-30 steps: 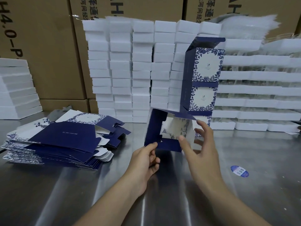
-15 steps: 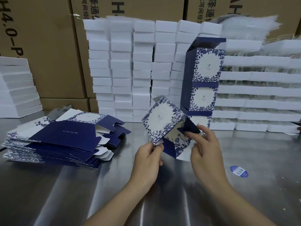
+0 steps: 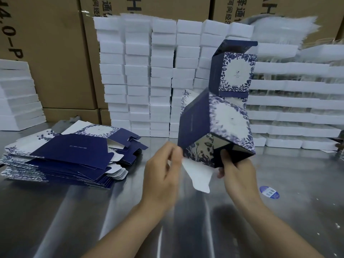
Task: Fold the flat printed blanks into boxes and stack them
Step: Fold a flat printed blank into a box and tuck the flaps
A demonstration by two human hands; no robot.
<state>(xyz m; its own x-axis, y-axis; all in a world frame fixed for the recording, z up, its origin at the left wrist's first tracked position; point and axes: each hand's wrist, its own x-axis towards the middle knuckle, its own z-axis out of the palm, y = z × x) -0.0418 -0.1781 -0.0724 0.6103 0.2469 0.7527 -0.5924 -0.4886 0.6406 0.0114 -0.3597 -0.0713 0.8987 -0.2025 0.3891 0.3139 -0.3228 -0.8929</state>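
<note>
Head view: left hand (image 3: 162,172) was smeared with blur, fingertips pinching the half-folded box (image 3: 214,127) at its lower left corner. Right hand (image 3: 236,170) gripped the dark bottom flaps, fingertips hidden underneath. The box hung above the steel table (image 3: 74,211), covering the lower finished stack (image 3: 234,71). Its unclosed bottom faced the camera, long axis near upright, top tipped away.

You face a shiny steel table (image 3: 55,220); along its far edge stand stacks of white foam blocks (image 3: 141,81), tall brown cartons (image 3: 55,62) behind them, soft glare streaking the metal
</note>
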